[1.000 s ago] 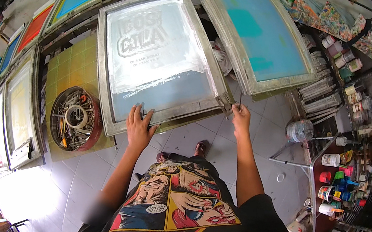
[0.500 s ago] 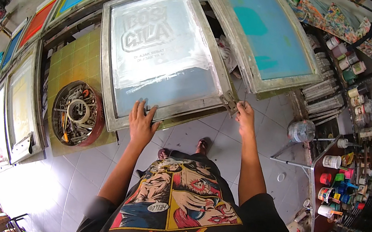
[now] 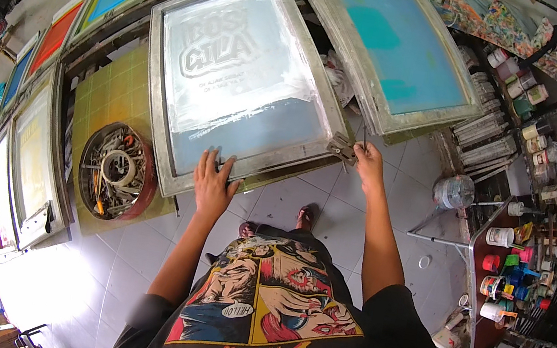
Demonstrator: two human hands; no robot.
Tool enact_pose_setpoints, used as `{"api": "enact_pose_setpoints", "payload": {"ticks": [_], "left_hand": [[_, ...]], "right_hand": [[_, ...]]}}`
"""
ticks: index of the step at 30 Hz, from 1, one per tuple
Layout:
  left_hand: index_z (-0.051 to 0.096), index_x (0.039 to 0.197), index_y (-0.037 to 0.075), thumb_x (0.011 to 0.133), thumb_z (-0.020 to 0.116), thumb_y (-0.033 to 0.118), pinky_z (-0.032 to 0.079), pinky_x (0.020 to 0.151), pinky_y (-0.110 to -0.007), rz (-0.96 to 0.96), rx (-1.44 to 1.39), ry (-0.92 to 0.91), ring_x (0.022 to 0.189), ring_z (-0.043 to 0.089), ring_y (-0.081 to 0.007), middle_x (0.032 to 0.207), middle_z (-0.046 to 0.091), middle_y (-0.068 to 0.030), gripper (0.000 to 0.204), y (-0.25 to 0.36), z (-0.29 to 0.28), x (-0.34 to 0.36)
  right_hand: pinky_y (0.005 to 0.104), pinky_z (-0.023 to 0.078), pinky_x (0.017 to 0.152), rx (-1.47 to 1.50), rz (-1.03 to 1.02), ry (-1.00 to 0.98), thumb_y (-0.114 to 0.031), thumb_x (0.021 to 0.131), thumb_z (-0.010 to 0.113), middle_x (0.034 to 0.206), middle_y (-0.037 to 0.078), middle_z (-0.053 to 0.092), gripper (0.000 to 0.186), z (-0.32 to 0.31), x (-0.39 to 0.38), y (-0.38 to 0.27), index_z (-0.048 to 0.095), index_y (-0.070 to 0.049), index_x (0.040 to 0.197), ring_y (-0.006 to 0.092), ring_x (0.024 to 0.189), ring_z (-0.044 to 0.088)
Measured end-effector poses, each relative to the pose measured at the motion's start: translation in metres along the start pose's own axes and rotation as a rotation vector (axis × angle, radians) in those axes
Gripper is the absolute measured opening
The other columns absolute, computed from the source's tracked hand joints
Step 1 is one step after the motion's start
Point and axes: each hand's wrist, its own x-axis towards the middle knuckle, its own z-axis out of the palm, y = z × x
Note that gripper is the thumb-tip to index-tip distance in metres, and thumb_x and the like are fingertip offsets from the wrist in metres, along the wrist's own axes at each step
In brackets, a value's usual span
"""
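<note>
A screen-printing frame [image 3: 318,92] with a grey border and pale mesh lies tilted in front of me, its mesh coated white over faint reversed lettering. My left hand [image 3: 213,181] rests on its near edge, fingers spread with the tips on the mesh, holding nothing. At the near right corner sits a small metal clamp bracket [image 3: 342,147]. My right hand [image 3: 368,165] is beside this bracket with fingers pinched around a thin dark metal rod [image 3: 365,134]. Whether the fingers also touch the bracket cannot be made out.
A round tin [image 3: 142,204] full of tools and a tape roll stands on a yellow-green board [image 3: 105,90] at left. Another screen frame [image 3: 418,129] with blue mesh lies at right. Paint pots fill a rack [image 3: 473,280] farther right. A water bottle [image 3: 454,192] stands near it.
My right hand has moved slightly up and left, and the clamp bracket appears turned at the frame's corner. My left hand stays on the near edge.
</note>
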Motion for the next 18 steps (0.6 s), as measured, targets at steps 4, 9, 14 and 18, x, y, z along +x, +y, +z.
{"api": "enact_pose_setpoints", "payload": {"ticks": [4,9,14,18], "left_hand": [[0.055,0.122,0.016,0.071,0.074,0.025,0.027,0.105,-0.049,0.003,0.01,0.012,0.13,0.03,-0.0375,0.136,0.038,-0.0158,0.055,-0.001,0.001,-0.001],[0.055,0.123,0.016,0.071,0.074,0.025,0.027,0.105,-0.049,-0.002,0.009,0.009,0.131,0.03,-0.0375,0.136,0.038,-0.0154,0.056,-0.001,0.001,-0.001],[0.055,0.123,0.017,0.07,0.074,0.025,0.028,0.104,-0.049,-0.007,0.026,0.001,0.13,0.03,-0.0375,0.136,0.039,-0.0151,0.057,-0.001,0.001,-0.001],[0.056,0.122,0.018,0.071,0.074,0.026,0.029,0.103,-0.049,-0.014,0.031,-0.005,0.131,0.03,-0.0367,0.136,0.039,-0.0146,0.055,-0.001,0.001,0.0]], "right_hand": [[0.025,0.039,0.068,-0.047,0.013,-0.051,-0.017,0.089,0.059,0.078,-0.002,0.057,0.013,-0.006,0.006,0.005,0.061,-0.004,0.089,0.0083,0.075,0.05],[0.0222,0.034,0.051,0.008,0.042,-0.033,-0.018,0.089,0.058,0.068,-0.004,0.049,0.011,-0.006,-0.01,-0.006,0.058,-0.007,0.087,0.0048,0.058,0.042],[0.021,0.029,0.042,0.081,0.068,-0.024,-0.016,0.087,0.055,0.063,-0.005,0.043,0.008,-0.003,-0.017,-0.007,0.055,-0.008,0.085,0.0037,0.048,0.035],[0.0215,0.03,0.042,0.039,0.104,-0.004,-0.013,0.087,0.051,0.068,-0.002,0.049,0.006,-0.005,-0.021,-0.002,0.053,-0.008,0.085,0.0045,0.047,0.037]]}}
